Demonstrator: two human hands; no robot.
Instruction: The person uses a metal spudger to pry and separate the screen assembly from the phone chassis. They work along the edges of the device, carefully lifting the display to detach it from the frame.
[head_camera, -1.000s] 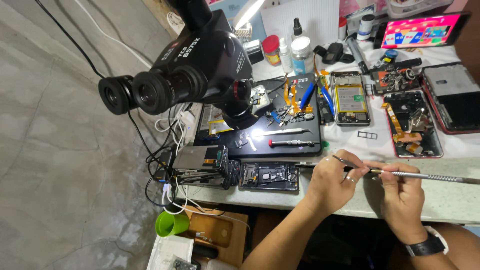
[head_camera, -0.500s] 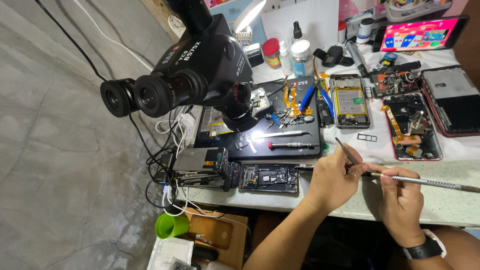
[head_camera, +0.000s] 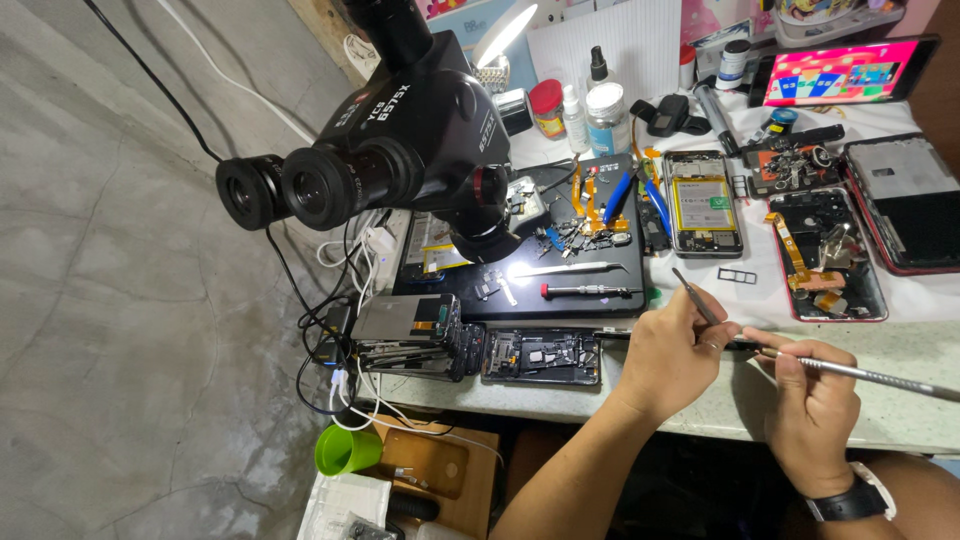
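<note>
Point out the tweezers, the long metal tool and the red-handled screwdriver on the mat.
tweezers (head_camera: 697, 297), head view, on the bare shaft above the left hand (head_camera: 672, 352).
long metal tool (head_camera: 880, 377), head view, mid-shaft, right of the right hand (head_camera: 815, 405).
red-handled screwdriver (head_camera: 585, 291), head view, on its handle.

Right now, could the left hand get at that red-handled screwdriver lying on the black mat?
Probably yes. The left hand holds tweezers beside the black mat, and nothing stands between it and the screwdriver; it would need to free its fingers.
</note>
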